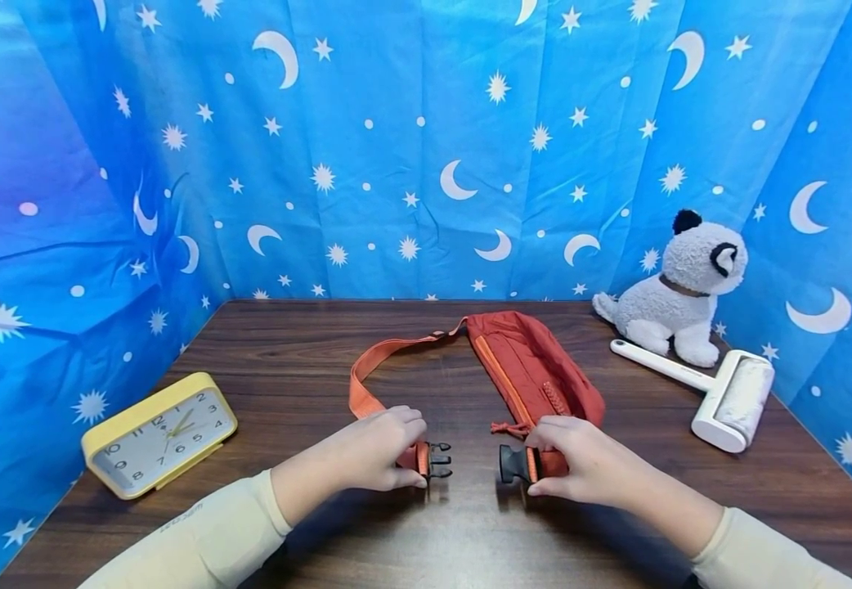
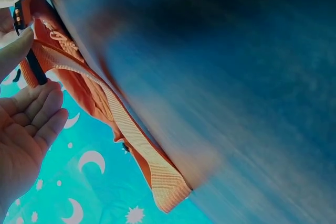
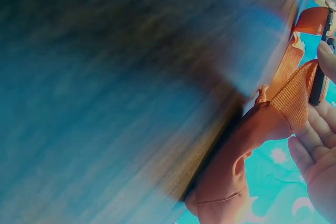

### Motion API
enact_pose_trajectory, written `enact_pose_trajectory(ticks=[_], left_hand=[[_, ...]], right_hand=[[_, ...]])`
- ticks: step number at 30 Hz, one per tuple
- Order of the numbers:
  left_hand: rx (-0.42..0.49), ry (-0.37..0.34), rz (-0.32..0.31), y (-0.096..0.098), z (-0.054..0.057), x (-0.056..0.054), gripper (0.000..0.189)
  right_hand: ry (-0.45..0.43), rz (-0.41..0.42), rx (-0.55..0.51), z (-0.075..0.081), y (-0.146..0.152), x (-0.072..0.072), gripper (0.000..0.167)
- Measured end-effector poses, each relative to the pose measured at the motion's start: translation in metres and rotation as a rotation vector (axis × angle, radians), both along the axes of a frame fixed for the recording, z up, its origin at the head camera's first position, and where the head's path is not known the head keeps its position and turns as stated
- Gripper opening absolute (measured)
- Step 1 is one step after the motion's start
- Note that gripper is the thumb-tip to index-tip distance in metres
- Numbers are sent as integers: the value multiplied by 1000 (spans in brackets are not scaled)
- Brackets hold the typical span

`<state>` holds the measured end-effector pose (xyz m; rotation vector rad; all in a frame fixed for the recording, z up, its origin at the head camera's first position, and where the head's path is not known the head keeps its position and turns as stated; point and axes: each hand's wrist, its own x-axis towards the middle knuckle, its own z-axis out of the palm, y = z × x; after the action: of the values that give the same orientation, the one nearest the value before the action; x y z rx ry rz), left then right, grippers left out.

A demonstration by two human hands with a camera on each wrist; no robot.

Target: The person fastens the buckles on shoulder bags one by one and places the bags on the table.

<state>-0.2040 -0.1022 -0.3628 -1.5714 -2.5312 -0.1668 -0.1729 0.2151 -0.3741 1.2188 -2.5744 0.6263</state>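
Head: red bag (image 1: 536,368) on the counter (image 1: 286,368); the left hand (image 1: 389,446) pinches the pronged buckle (image 1: 439,460), the right hand (image 1: 580,460) its socket (image 1: 514,465), from behind, seemingly leaving facing ends bare. Left wrist: the strap (image 2: 128,124) trails slack. Right wrist: the socket sits pinched edge-on.

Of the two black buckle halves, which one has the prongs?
The pronged half is the one in the left hand, its prongs pointing toward the other half. That one, held in the right hand, shows no prongs.
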Motion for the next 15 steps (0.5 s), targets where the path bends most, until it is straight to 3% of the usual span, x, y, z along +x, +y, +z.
enact_pose_trajectory(ticks=[15], left_hand=[[10,12,-1,3,0,1,38]], right_hand=[[25,19,-12,-2,-1,0,38]])
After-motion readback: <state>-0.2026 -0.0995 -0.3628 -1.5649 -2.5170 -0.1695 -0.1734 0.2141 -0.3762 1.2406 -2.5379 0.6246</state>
